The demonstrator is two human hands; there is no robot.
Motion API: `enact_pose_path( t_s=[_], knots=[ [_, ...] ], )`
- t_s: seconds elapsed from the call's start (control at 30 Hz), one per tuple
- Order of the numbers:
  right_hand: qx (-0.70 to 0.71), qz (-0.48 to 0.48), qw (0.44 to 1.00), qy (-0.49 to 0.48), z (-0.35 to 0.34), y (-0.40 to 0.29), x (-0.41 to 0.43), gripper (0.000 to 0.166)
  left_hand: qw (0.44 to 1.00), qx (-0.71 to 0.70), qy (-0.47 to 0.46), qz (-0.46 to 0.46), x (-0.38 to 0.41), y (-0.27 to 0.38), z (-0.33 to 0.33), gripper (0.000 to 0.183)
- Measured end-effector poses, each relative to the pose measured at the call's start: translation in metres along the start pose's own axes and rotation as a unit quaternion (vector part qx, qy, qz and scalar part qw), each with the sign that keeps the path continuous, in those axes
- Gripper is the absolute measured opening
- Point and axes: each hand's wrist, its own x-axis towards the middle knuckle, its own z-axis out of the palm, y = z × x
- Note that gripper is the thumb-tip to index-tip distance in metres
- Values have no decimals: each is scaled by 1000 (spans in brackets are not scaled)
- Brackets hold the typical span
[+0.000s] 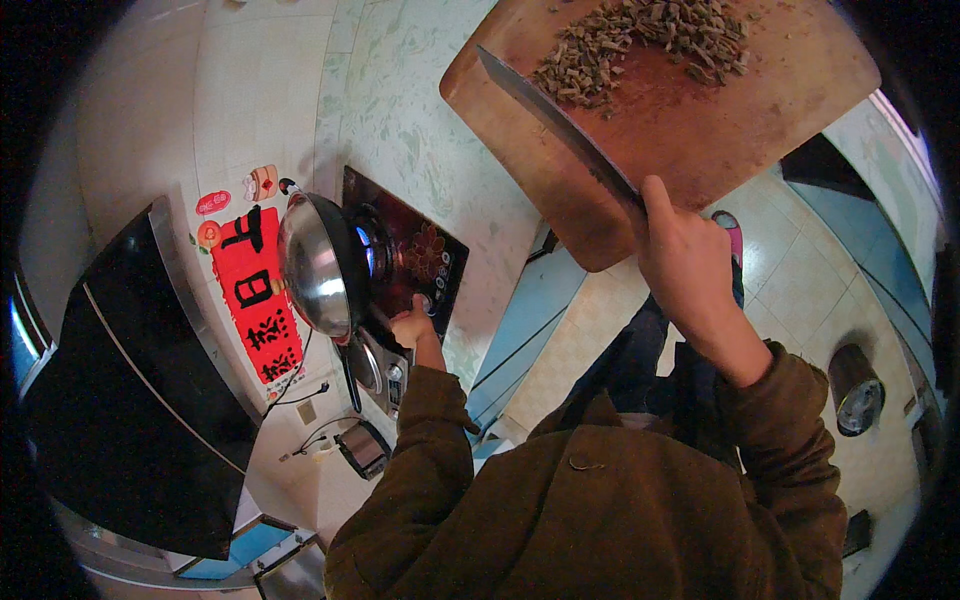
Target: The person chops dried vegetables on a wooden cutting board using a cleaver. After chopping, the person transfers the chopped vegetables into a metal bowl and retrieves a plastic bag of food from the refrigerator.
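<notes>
My right hand (686, 259) grips the handle of a broad-bladed kitchen knife (559, 120). The blade lies over a wooden cutting board (720, 142), its tip towards the upper left. Beyond the blade, small chopped brown-green pieces (585, 64) are heaped on the board. My left hand (415, 326) is at the front of a black glass gas hob (409, 277), by a control knob (427, 302) and the wok's handle. Its grip is partly hidden. Blue flame (365, 244) burns under a dark wok (347, 255) with a shiny domed metal lid (311, 262).
A black range hood (135, 375) hangs at the left. Beside the hob stand a small steel appliance (382, 375) and a dark box-shaped device (364, 448) near cords. A red sign with writing (259, 292) is on the wall. A bin (855, 390) stands on the tiled floor.
</notes>
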Motion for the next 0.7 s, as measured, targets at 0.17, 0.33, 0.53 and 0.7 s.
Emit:
enact_pose_path(
  t_s=[0.17,0.33,0.53,0.7],
  knots=[
    [7,-5,1000,-2,-2,2,0,17,999,-34,13,9,-2,-2,2,53],
    [-18,-5,999,-35,-6,-1,0,15,982,-36,185,14,-27,11,7,49],
    [-77,-63,991,-86,-13,-9,11,17,872,-451,-107,157,-68,79,-48,19],
    [-116,-111,981,-107,-17,-10,27,15,730,-620,-230,176,-108,143,-100,13]
  ],
)
